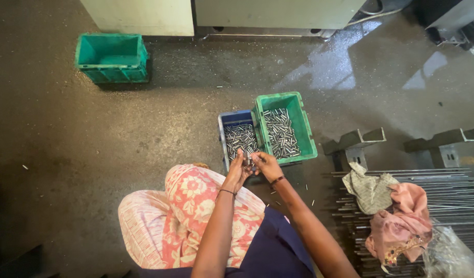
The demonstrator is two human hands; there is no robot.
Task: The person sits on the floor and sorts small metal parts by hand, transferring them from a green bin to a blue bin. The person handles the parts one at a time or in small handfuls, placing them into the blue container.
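My left hand [237,172] and my right hand [266,164] meet over the near edge of a blue crate [231,117], and both are closed around a small metal piece [248,162] held between them. The blue crate holds several short metal pins [240,139]. Beside it on the right stands a green crate [284,98], also filled with metal pins [280,133]. A thin bracelet circles each wrist. My lap, in pink floral cloth [195,206] and dark blue cloth, lies below the hands.
An empty green crate [111,56] stands at the far left by a pale cabinet [144,15]. Long metal rods [453,195] lie at the right with crumpled cloths [396,216] on them, behind two metal brackets [352,141]. A few pins lie loose on the wet concrete floor.
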